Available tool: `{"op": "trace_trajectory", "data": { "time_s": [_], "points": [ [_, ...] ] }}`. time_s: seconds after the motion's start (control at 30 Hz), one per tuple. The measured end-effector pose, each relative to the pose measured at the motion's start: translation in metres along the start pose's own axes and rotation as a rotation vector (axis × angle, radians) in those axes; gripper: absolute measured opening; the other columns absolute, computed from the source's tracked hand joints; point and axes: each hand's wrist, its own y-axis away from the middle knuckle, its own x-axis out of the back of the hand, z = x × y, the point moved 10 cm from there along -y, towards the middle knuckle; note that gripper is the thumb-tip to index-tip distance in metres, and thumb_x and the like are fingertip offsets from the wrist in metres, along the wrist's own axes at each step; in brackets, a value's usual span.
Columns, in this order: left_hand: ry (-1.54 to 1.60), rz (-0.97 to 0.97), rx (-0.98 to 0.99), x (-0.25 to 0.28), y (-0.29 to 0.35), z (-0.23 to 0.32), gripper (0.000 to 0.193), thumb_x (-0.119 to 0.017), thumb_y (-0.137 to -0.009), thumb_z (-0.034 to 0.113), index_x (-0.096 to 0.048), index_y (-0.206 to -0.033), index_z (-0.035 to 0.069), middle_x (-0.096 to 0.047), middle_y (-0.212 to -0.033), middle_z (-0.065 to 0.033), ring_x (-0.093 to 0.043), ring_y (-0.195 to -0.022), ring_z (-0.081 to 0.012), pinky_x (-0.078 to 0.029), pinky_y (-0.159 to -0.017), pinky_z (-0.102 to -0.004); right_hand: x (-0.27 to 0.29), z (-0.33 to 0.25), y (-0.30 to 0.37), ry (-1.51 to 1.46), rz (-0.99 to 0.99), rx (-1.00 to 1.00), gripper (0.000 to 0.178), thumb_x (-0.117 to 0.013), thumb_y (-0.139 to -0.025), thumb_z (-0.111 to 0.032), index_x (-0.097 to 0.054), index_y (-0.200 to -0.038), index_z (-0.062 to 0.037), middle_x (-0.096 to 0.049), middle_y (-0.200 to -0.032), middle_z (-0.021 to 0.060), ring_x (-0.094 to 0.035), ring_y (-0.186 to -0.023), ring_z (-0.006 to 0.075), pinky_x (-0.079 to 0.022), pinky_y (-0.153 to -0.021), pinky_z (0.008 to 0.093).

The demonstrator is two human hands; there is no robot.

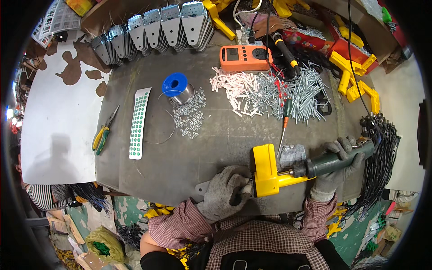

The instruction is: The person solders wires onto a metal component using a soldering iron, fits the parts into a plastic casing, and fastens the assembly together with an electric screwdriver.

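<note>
In a grey glove, my right hand (344, 155) is wrapped round a dark green cylindrical power screwdriver (326, 163), which lies nearly level. Its black nose and bit point left into the side of a yellow plastic housing (266, 171) with a yellow arm. My left hand (227, 191), also gloved, is closed around the parts at the housing's left side. The rounded end of a grey metal plate (202, 187) sticks out beyond that hand. What the left fingertips press on is partly hidden. Behind the housing, a hand screwdriver (286, 114) lies with its shaft toward it.
Loose nuts (191, 112) lie beside a solder wire spool (179, 90). Screws (310, 96), pink-white sleeves (234, 85) and an orange meter (245, 58) are at the back. Pliers (102, 135) and a green-dotted sticker sheet (138, 126) lie left; black cables (378, 166) hang right.
</note>
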Motion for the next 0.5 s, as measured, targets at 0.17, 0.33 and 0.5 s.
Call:
{"op": "trace_trajectory", "data": {
  "time_s": [0.17, 0.33, 0.5],
  "points": [
    [0.111, -0.071, 0.138, 0.000, -0.003, -0.011, 0.028, -0.069, -0.078, 0.006, -0.056, -0.103, 0.006, -0.060, -0.110, -0.0139, -0.059, -0.100, -0.0350, -0.052, -0.082, -0.0450, -0.004, 0.003, -0.001, 0.026, -0.012, -0.008, 0.033, -0.065, -0.094, -0.025, -0.050, -0.113, -0.0025, -0.047, -0.087, 0.0038, -0.049, -0.076, 0.0125, -0.040, -0.089, 0.0359],
    [-0.015, -0.117, 0.057, 0.000, 0.002, -0.006, 0.030, -0.068, -0.078, 0.008, -0.057, -0.107, 0.007, -0.060, -0.113, -0.0123, -0.058, -0.105, -0.0348, -0.051, -0.083, -0.0459, -0.001, 0.006, 0.000, 0.031, 0.007, -0.015, 0.032, -0.064, -0.095, -0.025, -0.050, -0.113, -0.0025, -0.047, -0.088, 0.0039, -0.050, -0.076, 0.0131, -0.040, -0.088, 0.0357],
    [0.025, -0.105, 0.003, 0.001, -0.004, 0.005, 0.033, -0.068, -0.076, 0.008, -0.057, -0.107, 0.009, -0.057, -0.118, -0.0112, -0.058, -0.105, -0.0343, -0.051, -0.082, -0.0439, -0.003, 0.000, 0.000, 0.024, -0.039, -0.003, 0.033, -0.062, -0.096, -0.027, -0.048, -0.113, -0.0023, -0.046, -0.087, 0.0048, -0.049, -0.075, 0.0139, -0.042, -0.084, 0.0345]
  ]
}}
